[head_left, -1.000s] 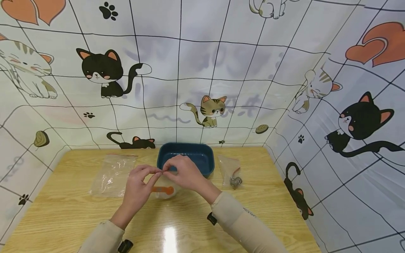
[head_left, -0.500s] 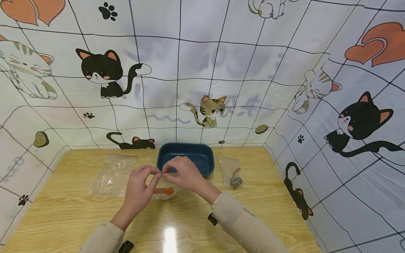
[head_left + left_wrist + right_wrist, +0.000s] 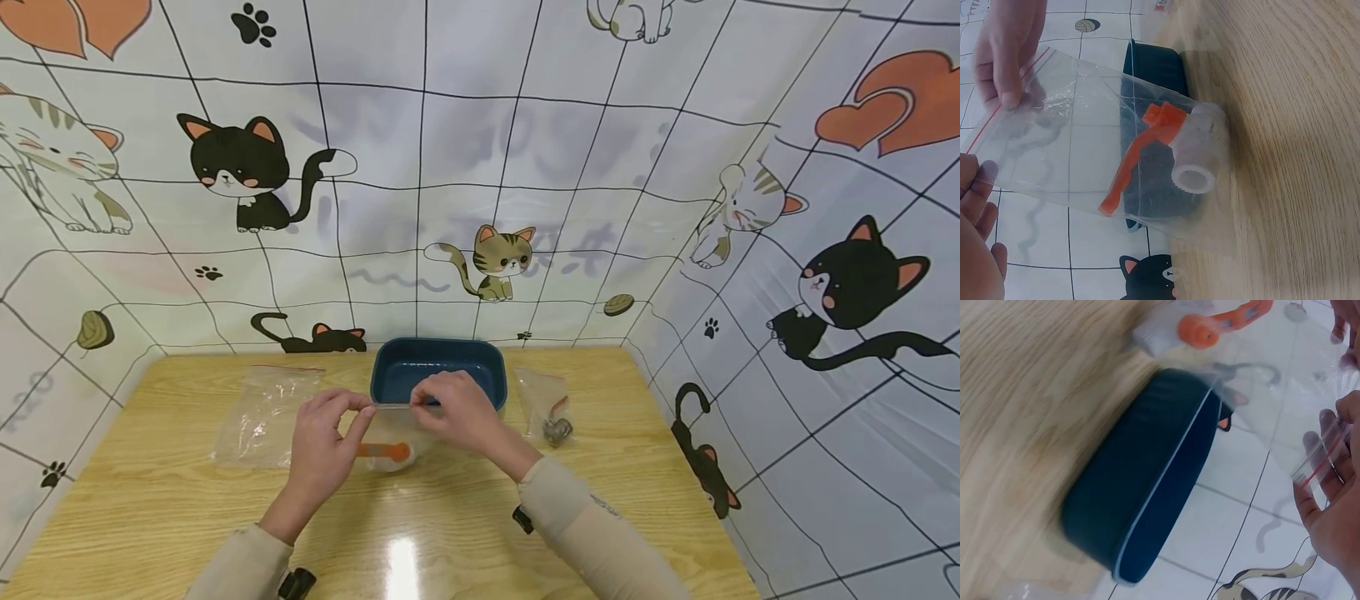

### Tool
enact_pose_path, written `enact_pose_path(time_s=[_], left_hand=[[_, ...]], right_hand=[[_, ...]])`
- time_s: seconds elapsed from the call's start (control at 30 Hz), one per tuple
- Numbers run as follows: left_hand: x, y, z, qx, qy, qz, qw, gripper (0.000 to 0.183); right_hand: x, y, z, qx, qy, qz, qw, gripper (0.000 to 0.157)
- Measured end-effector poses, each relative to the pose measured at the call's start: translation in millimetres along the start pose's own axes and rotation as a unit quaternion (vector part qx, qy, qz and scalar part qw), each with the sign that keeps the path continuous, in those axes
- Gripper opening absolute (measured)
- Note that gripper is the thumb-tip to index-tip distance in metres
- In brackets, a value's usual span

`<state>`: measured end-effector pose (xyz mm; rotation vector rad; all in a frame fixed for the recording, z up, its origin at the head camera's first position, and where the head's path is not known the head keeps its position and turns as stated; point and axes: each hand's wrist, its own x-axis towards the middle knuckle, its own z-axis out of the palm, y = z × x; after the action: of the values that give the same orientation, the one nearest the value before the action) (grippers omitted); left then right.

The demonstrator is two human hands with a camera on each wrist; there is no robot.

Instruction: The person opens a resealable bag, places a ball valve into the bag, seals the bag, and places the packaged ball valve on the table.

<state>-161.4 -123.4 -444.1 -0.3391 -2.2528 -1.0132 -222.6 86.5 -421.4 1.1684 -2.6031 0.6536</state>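
A clear zip bag [image 3: 1079, 119] with a red line along its mouth is held up over the table. Inside, at its bottom, lies a white plastic valve [image 3: 1207, 140] with an orange lever handle [image 3: 1127, 165]. My left hand [image 3: 321, 437] pinches the left end of the bag's mouth between thumb and fingers. At the mouth's other side, my right hand [image 3: 459, 412] pinches the zip strip. The strip stretches straight across the gap between both hands. In the right wrist view the right fingers [image 3: 1329, 478] show partly through the clear plastic.
Behind the hands stands a dark blue basin [image 3: 438, 354] near the wall. To the left lies a flat clear zip bag [image 3: 262, 421]. A small bag [image 3: 542, 396] with a grey metal-looking item [image 3: 557, 431] lies to the right. Cat-print sheeting surrounds the wooden table [image 3: 465, 533].
My right hand has moved right along the bag's mouth, away from the left hand, which stays almost in place. The zip strip now shows between them.
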Motion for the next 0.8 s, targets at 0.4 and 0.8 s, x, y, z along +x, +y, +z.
enact_pose_path(time_s=[0.4, 0.8], left_hand=[[-1.4, -6.9, -3.3, -0.015, 0.005, -0.021, 0.9996, 0.007], [-1.9, -8.5, -6.1, -0.027, -0.005, -0.030, 0.9992, 0.006]], right_hand=[[-26.4, 25.8, -5.7, 0.042, -0.038, 0.070, 0.996, 0.007], [-35.2, 39.0, -6.5, 0.050, -0.054, 0.097, 0.993, 0.010]])
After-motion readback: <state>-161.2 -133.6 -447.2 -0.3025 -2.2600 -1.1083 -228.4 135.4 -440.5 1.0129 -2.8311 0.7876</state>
